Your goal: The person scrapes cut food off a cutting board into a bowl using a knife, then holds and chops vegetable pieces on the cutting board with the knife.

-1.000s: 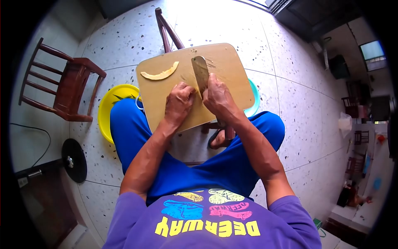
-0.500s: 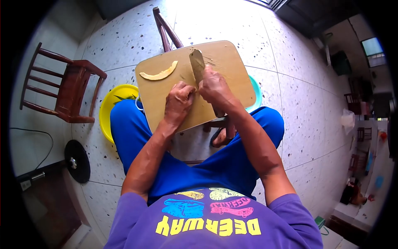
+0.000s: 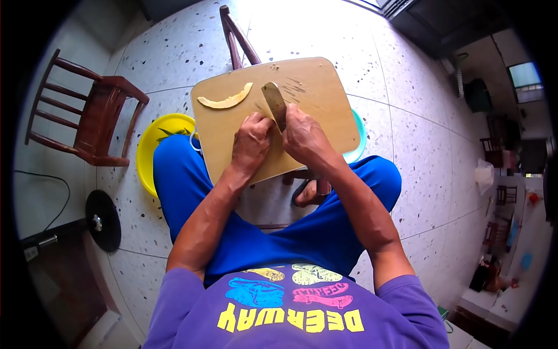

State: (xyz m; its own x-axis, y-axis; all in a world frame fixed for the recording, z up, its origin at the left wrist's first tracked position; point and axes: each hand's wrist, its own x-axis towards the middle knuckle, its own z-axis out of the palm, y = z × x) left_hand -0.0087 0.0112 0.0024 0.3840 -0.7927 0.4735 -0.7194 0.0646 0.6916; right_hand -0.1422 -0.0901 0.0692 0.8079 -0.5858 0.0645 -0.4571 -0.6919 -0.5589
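Note:
My right hand is closed on a kitchen knife, its blade pointing away from me over a wooden board. Close beside the blade, my left hand is closed with its fingertips bunched near the cutting edge. Whatever it pinches is hidden by the fingers. A curved, pale yellow slice, apparently melon or squash, lies by itself toward the board's far left. Dark scratch marks and small crumbs show on the board's far part.
A yellow basin with green leafy pieces stands on the floor left of the board. A turquoise basin shows partly under its right edge. A wooden chair is at the left, with a black round disc nearer me.
The knife has drawn back slightly toward me and its blade leans more to the left. Both hands remain close together, and the slice stays on the board.

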